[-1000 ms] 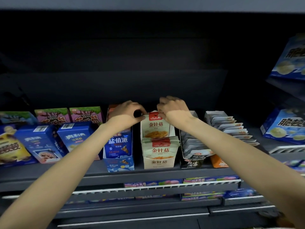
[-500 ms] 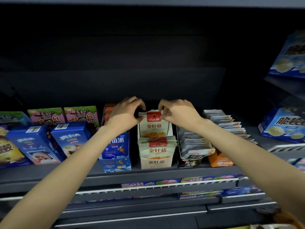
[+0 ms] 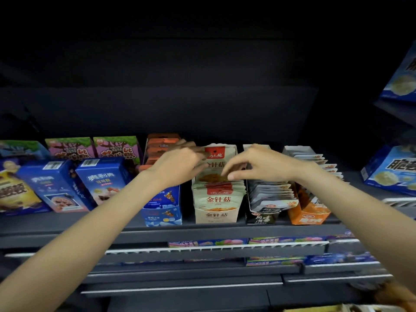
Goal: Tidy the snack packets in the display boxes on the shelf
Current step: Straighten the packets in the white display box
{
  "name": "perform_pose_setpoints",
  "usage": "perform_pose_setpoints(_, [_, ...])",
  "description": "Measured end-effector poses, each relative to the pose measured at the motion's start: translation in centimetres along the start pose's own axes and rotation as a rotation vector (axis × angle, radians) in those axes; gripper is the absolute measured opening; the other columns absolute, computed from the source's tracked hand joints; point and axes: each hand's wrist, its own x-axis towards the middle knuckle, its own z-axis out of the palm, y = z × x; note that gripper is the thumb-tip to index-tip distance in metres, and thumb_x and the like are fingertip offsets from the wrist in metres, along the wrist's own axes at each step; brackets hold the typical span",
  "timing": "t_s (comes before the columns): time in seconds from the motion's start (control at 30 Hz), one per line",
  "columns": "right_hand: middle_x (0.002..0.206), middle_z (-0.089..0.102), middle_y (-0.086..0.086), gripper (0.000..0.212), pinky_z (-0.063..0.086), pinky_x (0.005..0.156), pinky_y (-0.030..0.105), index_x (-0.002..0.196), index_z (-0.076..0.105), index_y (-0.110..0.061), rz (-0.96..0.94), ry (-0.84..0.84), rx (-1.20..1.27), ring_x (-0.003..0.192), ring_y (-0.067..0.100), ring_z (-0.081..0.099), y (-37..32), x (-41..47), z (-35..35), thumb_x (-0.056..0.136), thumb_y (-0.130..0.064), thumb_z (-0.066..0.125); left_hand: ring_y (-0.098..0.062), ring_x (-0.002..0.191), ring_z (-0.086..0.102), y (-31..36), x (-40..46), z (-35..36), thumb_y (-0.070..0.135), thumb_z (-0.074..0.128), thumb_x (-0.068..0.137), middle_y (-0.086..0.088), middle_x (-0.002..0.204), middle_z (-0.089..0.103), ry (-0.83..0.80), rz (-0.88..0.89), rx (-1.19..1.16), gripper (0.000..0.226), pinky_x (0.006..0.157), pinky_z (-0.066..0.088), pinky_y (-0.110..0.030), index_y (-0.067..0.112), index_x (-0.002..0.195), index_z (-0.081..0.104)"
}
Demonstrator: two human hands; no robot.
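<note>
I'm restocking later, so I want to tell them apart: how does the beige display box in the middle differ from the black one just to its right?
The beige display box holds beige packets with red tops; the black display box holds grey packets. Both hands, left hand and right hand, are at the beige box's packets; none is at the black box's. Both boxes stand at the shelf's front edge, filled with rows of packets.
</note>
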Motion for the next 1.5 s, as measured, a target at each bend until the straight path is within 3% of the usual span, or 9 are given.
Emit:
perform_pose_setpoints(0.13, [0.104,0.065,-0.018,0.022,0.041,0.082,0.003,0.114,0.068,-0.021,-0.007,-0.077,0.024,0.094,-0.016,0.057,0.3,-0.4,0.7,0.095,-0.022,0.057,-0.008,0.13,0.043,0.0,-0.3,-0.8,0.056,0.052,0.087,0.006,0.14,0.05,-0.192,0.059,-0.226,0.06,0.11,0.027,-0.027,0.024,0.137,0.048])
perform_pose_setpoints(0.33, [0.113,0.067,-0.008,0.024,0.043,0.085,0.005,0.118,0.065,-0.02,0.034,-0.113,0.017,0.099,-0.01,0.059,1.8,0.8,0.5,0.094,-0.019,0.058,-0.001,0.132,0.036,-1.7,-0.1,-1.7,0.055,0.062,0.081,0.013,0.142,0.045,-0.364,0.048,-0.395,0.059,0.109,0.03,-0.022,0.03,0.134,0.051])
perform_pose_setpoints(0.53, [0.113,0.066,-0.01,0.033,0.049,0.087,0.015,0.121,0.062,-0.019,0.036,-0.138,-0.125,0.096,-0.004,0.061,2.1,2.4,0.7,0.09,-0.028,0.064,-0.002,0.133,0.035,-2.0,-0.1,-1.2,0.037,0.06,0.09,0.008,0.14,0.049,-0.278,0.103,-0.312,0.033,0.105,0.022,-0.013,0.026,0.121,0.063])
perform_pose_setpoints(0.63, [0.104,0.066,-0.016,0.022,0.048,0.079,0.022,0.113,0.063,-0.025,0.015,-0.175,-0.301,0.085,-0.003,0.058,1.8,3.2,1.1,0.094,-0.034,0.056,-0.002,0.13,0.039,-1.8,-0.1,-1.4,0.049,0.052,0.091,0.011,0.137,0.051,-0.32,0.049,-0.342,0.039,0.106,0.028,-0.019,0.027,0.122,0.062])
perform_pose_setpoints(0.73, [0.096,0.066,-0.015,0.012,0.049,0.082,0.03,0.1,0.064,-0.02,-0.001,-0.178,-0.144,0.085,0.0,0.06,1.7,3.3,0.7,0.097,-0.025,0.054,-0.001,0.118,0.051,-1.6,-0.2,-2.2,0.054,0.034,0.091,0.009,0.129,0.058,-0.318,-0.017,-0.474,0.053,0.103,0.039,-0.023,0.023,0.125,0.06])
perform_pose_setpoints(0.9, [0.106,0.069,-0.009,0.018,0.05,0.087,0.029,0.106,0.068,-0.019,0.015,-0.149,-0.035,0.097,0.004,0.062,1.3,2.7,-0.9,0.09,-0.027,0.064,0.009,0.1,0.051,-1.3,0.0,-2.6,0.055,0.025,0.088,0.018,0.12,0.053,-0.298,-0.21,-0.692,0.061,0.082,0.035,0.002,0.023,0.13,0.054])
perform_pose_setpoints(1.1, [0.1,0.071,-0.008,0.018,0.052,0.089,0.031,0.098,0.071,-0.019,0.098,-0.148,0.144,0.093,0.005,0.065,1.8,2.7,-0.5,0.085,-0.031,0.069,0.006,0.11,0.05,-1.7,-0.1,-1.7,0.041,0.041,0.097,0.015,0.124,0.057,-0.24,-0.12,-0.602,0.039,0.09,0.037,-0.007,0.023,0.127,0.058])
perform_pose_setpoints(1.23, [0.1,0.07,-0.015,0.02,0.049,0.09,0.022,0.104,0.072,-0.015,0.079,-0.175,0.2,0.099,0.0,0.063,2.2,2.2,-0.7,0.09,-0.026,0.063,-0.007,0.107,0.051,-2.2,0.0,-0.7,0.019,0.059,0.091,0.003,0.118,0.059,-0.021,-0.076,-0.388,0.031,0.089,0.041,-0.022,0.018,0.122,0.061])
perform_pose_setpoints(1.5, [0.106,0.07,-0.007,0.021,0.049,0.094,0.035,0.106,0.071,-0.015,0.055,-0.163,0.085,0.1,0.006,0.062,2.1,2.0,-0.6,0.092,-0.028,0.061,-0.022,0.093,0.056,-1.6,1.1,-0.7,0.026,0.075,0.079,-0.004,0.101,0.064,0.047,0.059,-0.158,0.023,0.076,0.049,-0.036,0.015,0.099,0.071])
